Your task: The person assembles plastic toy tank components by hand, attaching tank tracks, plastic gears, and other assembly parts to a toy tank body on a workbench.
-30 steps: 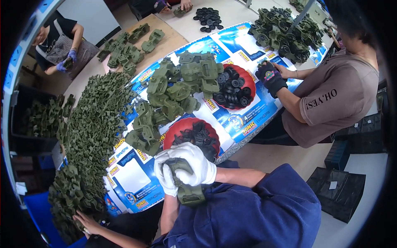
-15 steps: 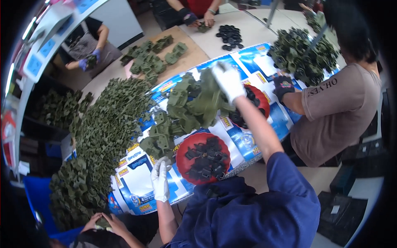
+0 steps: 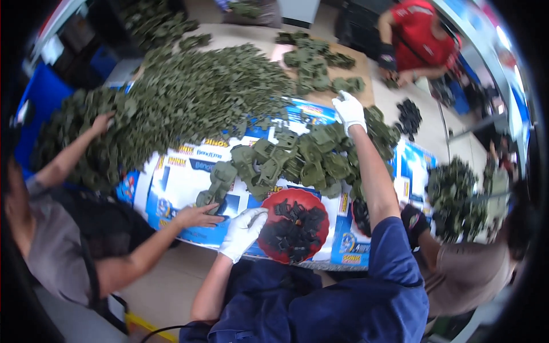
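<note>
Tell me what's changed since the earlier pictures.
The left hand and right hand have let go of their green part; the right has reached out across the large green parts; the left has moved beside the red bowl. A co-worker's hand has come in at left. The bowl still holds black parts.

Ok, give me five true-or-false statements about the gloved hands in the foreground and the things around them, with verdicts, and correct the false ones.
1. The left hand and right hand are both gloved in white. True.
2. The right hand is inside the central red bowl. False: it is well away from that bowl, near the green parts.
3. The central red bowl holds black parts. True.
4. The left hand is farther from that bowl than the right hand. False: the left hand is right beside it.
5. Some green parts lie on printed sheets. True.
</note>
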{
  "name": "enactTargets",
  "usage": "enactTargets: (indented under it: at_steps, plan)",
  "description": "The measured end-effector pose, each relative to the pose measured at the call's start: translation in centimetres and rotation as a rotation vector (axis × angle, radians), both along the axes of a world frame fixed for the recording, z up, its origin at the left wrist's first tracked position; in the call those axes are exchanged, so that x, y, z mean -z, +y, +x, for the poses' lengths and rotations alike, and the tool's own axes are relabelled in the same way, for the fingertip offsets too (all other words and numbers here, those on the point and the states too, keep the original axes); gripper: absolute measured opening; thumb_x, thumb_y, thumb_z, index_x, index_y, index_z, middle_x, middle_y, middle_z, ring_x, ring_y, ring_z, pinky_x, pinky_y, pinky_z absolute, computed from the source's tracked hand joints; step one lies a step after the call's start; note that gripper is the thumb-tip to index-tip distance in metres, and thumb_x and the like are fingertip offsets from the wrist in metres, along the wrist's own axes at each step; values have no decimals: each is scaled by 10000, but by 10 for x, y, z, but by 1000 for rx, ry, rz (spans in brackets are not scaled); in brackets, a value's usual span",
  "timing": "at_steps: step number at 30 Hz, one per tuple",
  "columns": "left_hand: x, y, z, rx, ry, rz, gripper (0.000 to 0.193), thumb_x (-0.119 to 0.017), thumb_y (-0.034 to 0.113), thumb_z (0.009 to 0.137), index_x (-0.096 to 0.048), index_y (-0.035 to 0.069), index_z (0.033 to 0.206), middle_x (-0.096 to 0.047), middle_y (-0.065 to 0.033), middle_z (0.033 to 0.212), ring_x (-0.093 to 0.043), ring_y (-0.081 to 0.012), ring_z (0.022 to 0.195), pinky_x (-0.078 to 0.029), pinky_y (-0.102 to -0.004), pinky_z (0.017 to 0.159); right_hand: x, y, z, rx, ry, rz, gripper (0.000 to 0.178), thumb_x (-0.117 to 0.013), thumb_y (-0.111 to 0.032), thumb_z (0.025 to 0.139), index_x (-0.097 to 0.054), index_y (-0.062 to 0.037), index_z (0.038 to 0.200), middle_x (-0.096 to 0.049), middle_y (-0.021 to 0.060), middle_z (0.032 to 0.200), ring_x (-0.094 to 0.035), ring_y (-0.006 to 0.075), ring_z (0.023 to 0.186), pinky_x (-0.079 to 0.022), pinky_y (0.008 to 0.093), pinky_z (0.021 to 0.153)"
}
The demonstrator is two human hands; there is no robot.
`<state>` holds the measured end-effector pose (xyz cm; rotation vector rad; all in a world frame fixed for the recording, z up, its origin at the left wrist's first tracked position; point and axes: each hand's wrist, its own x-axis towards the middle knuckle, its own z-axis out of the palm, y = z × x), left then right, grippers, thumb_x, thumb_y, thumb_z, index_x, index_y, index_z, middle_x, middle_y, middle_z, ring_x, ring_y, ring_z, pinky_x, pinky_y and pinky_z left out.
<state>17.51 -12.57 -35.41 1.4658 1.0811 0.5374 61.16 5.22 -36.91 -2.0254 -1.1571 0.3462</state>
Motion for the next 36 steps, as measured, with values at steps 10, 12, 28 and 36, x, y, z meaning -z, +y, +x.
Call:
enactTargets:
  at_steps: [10,12,28,36]
  plan:
    - [30,-64,-59,-417,269,96,202,-640,179,913,-692,48,1058,-698,-134,994,-685,-257,884,-535,-331,794,104,160,5,106,106,-375,849,-825,-524,662,-598,69,1226,-623,197,1261,-599,296,1136,-438,390,987]
    - [36,-79,-63,-489,301,26,198,-645,175,907,-692,50,1053,-700,-135,987,-690,-264,882,-538,-336,796,105,168,-30,155,-92,-443,922,-828,-536,648,-553,78,1279,-600,207,1294,-579,304,1185,-421,379,1027]
    - [-63,-7,-32,-67,214,853,666,-801,264,733,-540,27,1298,-549,-200,1285,-541,-375,1192,-447,-428,977,-123,-78,-94,-922,294,-417,447,-682,-368,859,-646,-21,1140,-677,79,1052,-624,175,964,-480,340,847]
    - [-40,8,-12,195,-259,-250,1015,-854,186,685,-262,35,1495,-546,-135,1329,-550,-239,1203,-411,-351,1047,-112,-174,-216,-698,778,-649,507,-677,-375,901,-611,28,1202,-677,92,995,-639,161,814,-531,272,739]
